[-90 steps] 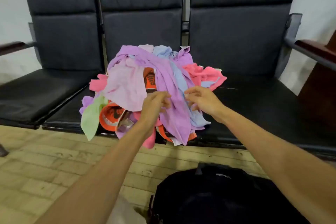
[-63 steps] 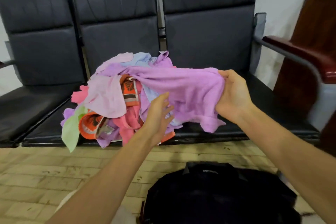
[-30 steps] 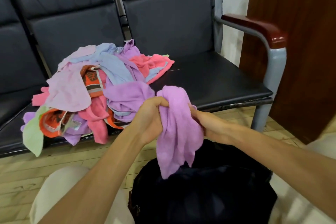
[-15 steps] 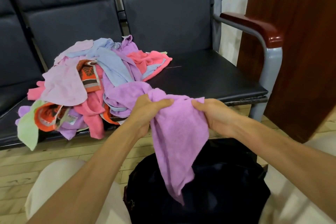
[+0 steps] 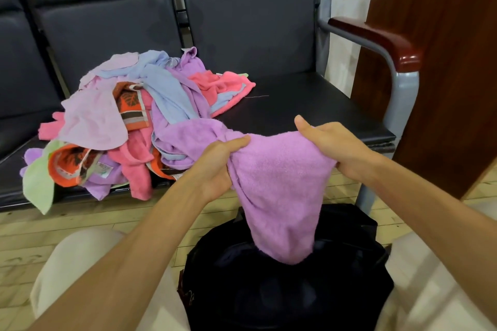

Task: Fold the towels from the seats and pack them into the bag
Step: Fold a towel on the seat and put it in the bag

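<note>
Two hands, one purple towel (image 5: 279,183) held up between them, one heap of towels (image 5: 139,121) on the seats.

Left hand (image 5: 217,166): fingers clenched round a bunched upper corner of the purple towel. Right hand (image 5: 330,145): fingers grasping the opposite upper edge, thumb raised. The cloth hangs in a sag between the two, its lower end dangling over one black bag (image 5: 285,277) that sits on the floor between the person's knees; whether the bag holds anything I cannot tell. The heap is too tangled to count exactly: pink, lilac, pale blue, orange-patterned and light green pieces, spilling over the front edge of the seat. Three black padded seats (image 5: 304,105) visible in a row, the rightmost bare of towels apart from the heap's pink edge. One dark-red armrest (image 5: 376,37) on a grey metal frame. Floor of pale wooden planks (image 5: 86,217); white wall behind, brown wooden panel (image 5: 443,62) at right.
</note>
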The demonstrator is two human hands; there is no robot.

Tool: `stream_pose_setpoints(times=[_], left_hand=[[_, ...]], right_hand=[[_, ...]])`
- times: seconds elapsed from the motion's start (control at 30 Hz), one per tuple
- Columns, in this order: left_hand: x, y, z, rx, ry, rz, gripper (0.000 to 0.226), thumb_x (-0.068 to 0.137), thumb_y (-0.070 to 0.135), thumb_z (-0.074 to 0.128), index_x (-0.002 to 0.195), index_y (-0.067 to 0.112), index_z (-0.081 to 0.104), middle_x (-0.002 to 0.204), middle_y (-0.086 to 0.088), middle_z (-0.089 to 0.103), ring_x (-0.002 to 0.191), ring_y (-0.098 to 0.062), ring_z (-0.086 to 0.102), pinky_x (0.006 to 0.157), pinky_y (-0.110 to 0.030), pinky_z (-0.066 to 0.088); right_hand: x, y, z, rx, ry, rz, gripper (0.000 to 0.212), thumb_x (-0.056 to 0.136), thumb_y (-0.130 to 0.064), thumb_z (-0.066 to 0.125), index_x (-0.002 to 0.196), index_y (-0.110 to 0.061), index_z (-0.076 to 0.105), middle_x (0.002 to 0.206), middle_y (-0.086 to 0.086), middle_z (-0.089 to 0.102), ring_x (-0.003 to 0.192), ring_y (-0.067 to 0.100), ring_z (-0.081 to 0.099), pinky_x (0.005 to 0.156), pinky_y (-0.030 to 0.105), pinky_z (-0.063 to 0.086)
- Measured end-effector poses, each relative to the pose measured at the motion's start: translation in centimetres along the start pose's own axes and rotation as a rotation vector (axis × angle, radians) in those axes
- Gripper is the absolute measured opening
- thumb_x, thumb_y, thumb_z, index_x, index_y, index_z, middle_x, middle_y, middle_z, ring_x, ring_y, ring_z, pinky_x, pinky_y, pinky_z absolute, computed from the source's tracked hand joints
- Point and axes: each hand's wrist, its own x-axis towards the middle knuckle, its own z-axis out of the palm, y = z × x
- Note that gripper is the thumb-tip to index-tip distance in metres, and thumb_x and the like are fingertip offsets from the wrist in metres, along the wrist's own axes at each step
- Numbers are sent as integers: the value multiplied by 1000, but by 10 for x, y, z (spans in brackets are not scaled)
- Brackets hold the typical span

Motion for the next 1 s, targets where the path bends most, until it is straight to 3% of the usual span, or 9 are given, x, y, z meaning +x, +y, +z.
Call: stream_pose_setpoints(times=[0.07, 0.13, 0.3, 0.43, 0.5, 0.6, 0.8, 0.9, 1.0], left_hand=[[2, -2, -3, -25, 24, 4, 21, 91, 25, 60, 103, 9, 68, 112, -16, 66, 105, -29, 59, 97, -44, 41], [2, -1, -6, -73, 10, -4, 18, 91, 27, 59, 96, 12, 68, 105, -15, 63, 103, -30, 54, 90, -43, 35], [0, 9, -9, -214, -25, 54, 27, 91, 22, 43, 106, 5, 57, 100, -13, 63, 101, -28, 58, 91, -38, 44], [0, 10, -6, -93, -109, 37, 21, 90, 6, 40, 94, 5, 61, 77, -6, 69, 71, -19, 66, 61, -28, 51], [1, 8, -6, 36, -57, 36, 17, 87, 2, 47, 95, 4, 62, 79, -9, 68, 71, -21, 65, 58, -28, 48], [0, 7, -6, 261, -29, 56, 45, 74, 12, 60, 116, -3, 55, 94, -14, 54, 79, -32, 47, 61, -37, 32], [-6, 4, -6, 280, -52, 91, 29, 90, 7, 62, 114, -7, 58, 75, -6, 65, 59, -12, 62, 42, -20, 44], [-4, 8, -12, 278, -29, 63, 17, 88, 9, 64, 104, 4, 62, 77, -4, 62, 63, -16, 56, 45, -25, 43], [-2, 17, -24, 261, -40, 79, 11, 83, 11, 56, 93, 10, 62, 80, -9, 51, 63, -19, 44, 55, -31, 37]], right_hand=[[-4, 1, -3, 34, -129, -30, 49, 79, -54, 68, 97, -9, 71, 96, 6, 71, 94, 23, 67, 89, 40, 54], [-5, 5, -6, 35, -217, -100, 35, 75, -27, 80, 99, -4, 69, 99, 13, 71, 94, 29, 68, 88, 43, 56], [-1, 15, -10, -194, -57, -142, 10, 87, -3, 67, 91, -12, 66, 97, 10, 68, 94, 25, 64, 87, 41, 55], [7, 21, -24, -111, -30, 63, 25, 101, -17, 48, 107, -1, 66, 108, 14, 67, 102, 26, 63, 96, 47, 51], [2, 23, -24, -45, 4, 78, 34, 104, -25, 41, 118, -2, 61, 113, 16, 66, 104, 28, 63, 96, 49, 51], [-1, 19, -21, 163, 60, 100, 42, 105, -24, 37, 129, 8, 49, 123, 31, 57, 106, 38, 60, 100, 51, 48], [1, 7, -23, 190, 98, 148, 35, 100, -38, 48, 102, -8, 65, 96, 13, 66, 87, 25, 63, 76, 38, 51], [-1, 7, -30, 184, 80, 138, 39, 92, -48, 59, 101, -12, 69, 96, 7, 69, 92, 24, 67, 78, 37, 54], [-1, 8, -44, 121, 50, 39, 30, 83, -38, 73, 102, -15, 72, 102, 7, 71, 99, 25, 66, 87, 40, 55]])
